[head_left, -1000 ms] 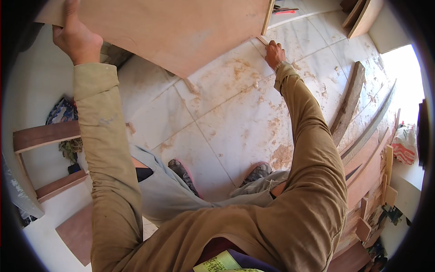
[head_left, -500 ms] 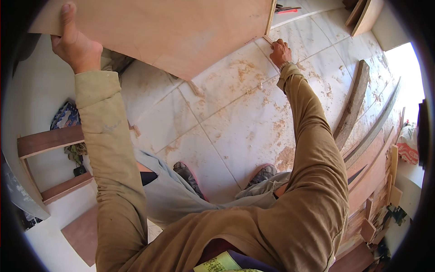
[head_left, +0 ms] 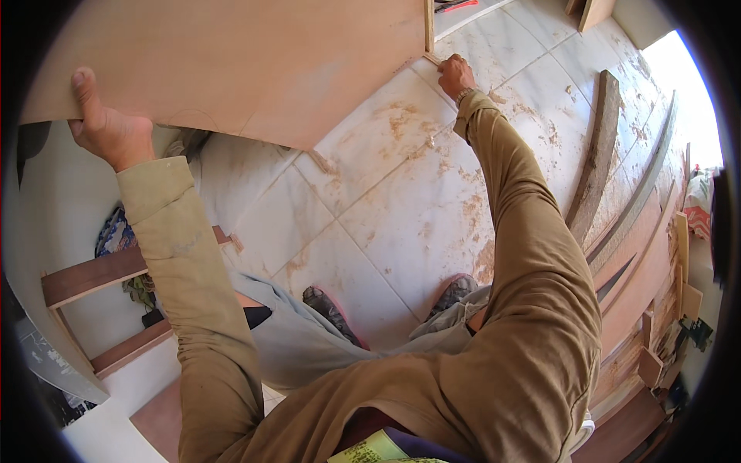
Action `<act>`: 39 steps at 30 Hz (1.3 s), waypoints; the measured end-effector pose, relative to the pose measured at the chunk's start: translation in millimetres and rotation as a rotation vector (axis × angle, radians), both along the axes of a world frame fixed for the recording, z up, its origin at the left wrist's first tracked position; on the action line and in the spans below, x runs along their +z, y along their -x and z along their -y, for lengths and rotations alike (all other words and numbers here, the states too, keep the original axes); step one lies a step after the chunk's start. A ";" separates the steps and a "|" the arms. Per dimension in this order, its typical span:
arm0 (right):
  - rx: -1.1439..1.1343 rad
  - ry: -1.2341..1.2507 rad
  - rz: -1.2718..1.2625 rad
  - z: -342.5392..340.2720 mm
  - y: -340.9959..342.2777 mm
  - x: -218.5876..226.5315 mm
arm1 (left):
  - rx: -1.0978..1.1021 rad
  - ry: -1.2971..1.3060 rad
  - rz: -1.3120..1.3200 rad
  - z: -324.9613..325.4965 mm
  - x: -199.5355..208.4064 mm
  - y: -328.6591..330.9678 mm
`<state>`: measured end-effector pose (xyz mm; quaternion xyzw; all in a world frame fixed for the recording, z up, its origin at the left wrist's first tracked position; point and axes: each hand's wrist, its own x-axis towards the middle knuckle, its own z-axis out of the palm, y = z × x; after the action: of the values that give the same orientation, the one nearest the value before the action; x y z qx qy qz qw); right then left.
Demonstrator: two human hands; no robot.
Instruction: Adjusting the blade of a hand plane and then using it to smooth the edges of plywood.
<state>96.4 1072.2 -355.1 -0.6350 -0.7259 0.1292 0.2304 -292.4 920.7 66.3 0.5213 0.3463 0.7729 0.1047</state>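
Note:
A large, reddish-brown plywood panel (head_left: 231, 62) slants over the floor at the upper left. My left hand (head_left: 110, 119) grips its near left edge, thumb lying on the upper face and the other fingers hidden beneath. Close to the floor, my right hand (head_left: 457, 75) is closed by the panel's right corner. Its fingers pinch a thin wooden strip (head_left: 433, 58), of which only a short end shows. A pale wooden edge strip (head_left: 429, 27) runs along the panel's right side.
Sawdust and shavings dirty the tiled floor (head_left: 370, 201). A brown wooden frame (head_left: 96, 279) stands at my left. On the right lie a rough plank (head_left: 598, 154), a curved grey strip (head_left: 644, 185) and several offcuts. A red-handled tool (head_left: 457, 6) rests beyond the panel.
The panel's left end has come down toward me, with my left hand still on its edge. My right hand stays by the corner. The view has turned slightly.

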 end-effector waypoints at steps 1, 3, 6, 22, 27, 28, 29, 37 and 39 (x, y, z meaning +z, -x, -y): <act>0.019 0.001 -0.047 -0.1 -2.4 -2.1 | 0.004 0.005 -0.006 1.1 -0.5 -0.1; 0.048 0.037 -0.112 -0.3 -11.8 -5.0 | -0.003 -0.002 -0.010 0.5 -5.4 -3.1; -0.066 -0.080 -0.166 10.4 -10.5 -7.6 | 0.004 0.090 0.009 2.6 -14.1 -3.5; -0.043 0.045 -0.148 -14.3 14.8 3.7 | 0.021 0.227 0.142 6.3 -115.2 -16.4; -0.046 0.105 -0.023 -41.2 -14.7 -10.8 | -0.034 0.251 0.156 0.8 -121.0 -17.9; -0.027 0.100 -0.048 -40.5 -14.8 -12.9 | -0.038 0.204 0.149 -0.2 -126.1 -24.1; -0.094 -0.058 -0.120 -40.2 -28.1 -17.8 | -0.064 0.197 0.140 -4.3 -129.7 -34.0; 0.310 -0.298 -1.281 -66.3 45.9 216.4 | -0.002 0.301 0.006 20.9 -140.9 2.7; 0.369 -0.211 -1.238 -60.7 45.2 274.6 | 0.013 0.314 0.009 20.9 -142.8 7.1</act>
<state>51.2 1132.8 -80.5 -0.2821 -0.5650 0.4364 0.6409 -299.4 899.8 -76.5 0.4929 0.4658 0.7121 0.1815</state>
